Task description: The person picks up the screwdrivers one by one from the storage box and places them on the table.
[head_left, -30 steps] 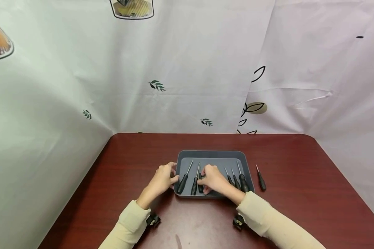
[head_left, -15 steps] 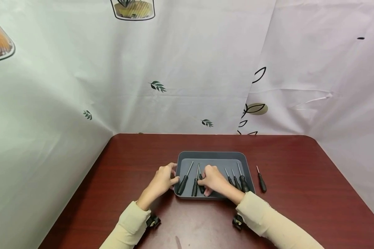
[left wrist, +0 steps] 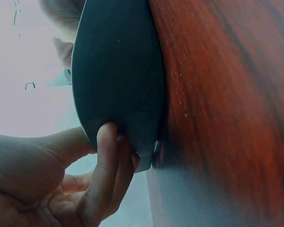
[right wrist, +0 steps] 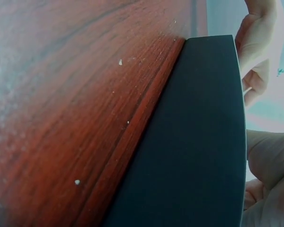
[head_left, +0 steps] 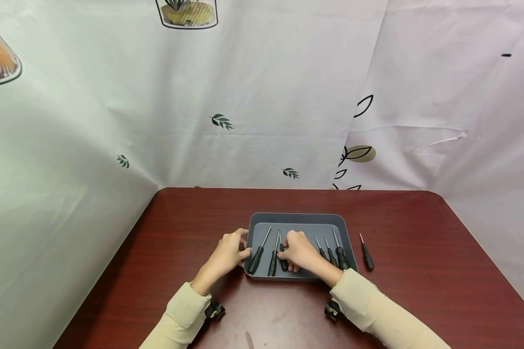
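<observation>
My left hand (head_left: 228,247) grips the tray (head_left: 303,227) at its left end; I can't tell whether my right hand (head_left: 300,249), inside it, grasps a screwdriver (head_left: 284,265).

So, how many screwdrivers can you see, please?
7: in the tray, three screwdrivers at left, three screwdrivers at right; one screwdriver on the table, right of the tray. The right hand may hide more.

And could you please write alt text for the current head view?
A person's right hand is among black-handled screwdrivers in a gray tray, while the left hand grips the tray's left side. Another screwdriver lies on the red-brown table, right of the tray; patterned white sheeting hangs behind.
</observation>
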Available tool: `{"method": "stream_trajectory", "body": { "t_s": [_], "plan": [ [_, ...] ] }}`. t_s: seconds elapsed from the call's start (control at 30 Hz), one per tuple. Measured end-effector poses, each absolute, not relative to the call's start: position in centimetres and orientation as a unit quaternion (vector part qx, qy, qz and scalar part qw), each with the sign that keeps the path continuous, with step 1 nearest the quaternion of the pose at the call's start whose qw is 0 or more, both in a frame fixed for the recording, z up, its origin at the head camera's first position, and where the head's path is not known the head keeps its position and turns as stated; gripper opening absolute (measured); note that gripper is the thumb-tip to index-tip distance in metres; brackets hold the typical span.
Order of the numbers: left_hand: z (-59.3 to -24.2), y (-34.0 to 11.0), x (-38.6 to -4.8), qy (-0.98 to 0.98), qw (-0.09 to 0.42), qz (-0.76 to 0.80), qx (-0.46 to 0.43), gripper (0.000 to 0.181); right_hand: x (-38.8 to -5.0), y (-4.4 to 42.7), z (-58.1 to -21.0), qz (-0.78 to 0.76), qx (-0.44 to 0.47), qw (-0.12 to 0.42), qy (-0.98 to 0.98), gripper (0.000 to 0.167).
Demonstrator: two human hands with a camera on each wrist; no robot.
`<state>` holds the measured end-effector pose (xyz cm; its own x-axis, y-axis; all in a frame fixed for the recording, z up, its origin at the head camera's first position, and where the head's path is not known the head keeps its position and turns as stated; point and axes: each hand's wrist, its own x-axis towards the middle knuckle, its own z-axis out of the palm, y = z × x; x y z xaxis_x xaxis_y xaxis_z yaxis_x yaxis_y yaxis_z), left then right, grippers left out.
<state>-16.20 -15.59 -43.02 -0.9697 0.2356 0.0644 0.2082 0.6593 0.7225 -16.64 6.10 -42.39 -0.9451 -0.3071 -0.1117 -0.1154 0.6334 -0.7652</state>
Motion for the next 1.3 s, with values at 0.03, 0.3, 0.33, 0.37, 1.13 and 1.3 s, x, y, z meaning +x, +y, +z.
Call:
{"method": "stream_trajectory", "body": {
  "t_s": [0.03, 0.3, 0.33, 0.37, 1.13, 1.3],
  "plan": [
    [-43.0, -15.6, -16.2, 0.911, 0.018, 0.393, 0.122, 0.047, -16.6, 6.1, -42.4, -0.41, -0.118, 0.114, 0.897, 0.02],
    [-43.1, -15.6, -16.2, 0.912, 0.019, 0.391, 0.124, 0.047, -16.8, 5.9, -42.4, -0.394, -0.11, 0.098, 0.907, 0.025],
    [-43.1, -15.6, -16.2, 0.912, 0.019, 0.39, 0.124, 0.047, -16.9, 5.9, -42.4, -0.392, -0.11, 0.096, 0.909, 0.028],
    [-43.1, -15.6, -16.2, 0.913, 0.019, 0.389, 0.123, 0.046, -16.9, 5.9, -42.4, -0.39, -0.11, 0.093, 0.909, 0.033],
    [-43.0, -15.5, -16.2, 0.911, 0.017, 0.393, 0.125, 0.046, -17.9, 6.8, -42.6, -0.42, -0.067, 0.103, 0.899, 0.021],
    [-43.0, -15.6, -16.1, 0.912, 0.017, 0.391, 0.125, 0.046, -18.0, 6.7, -42.5, -0.449, -0.043, 0.118, 0.885, 0.022]
  ]
}}
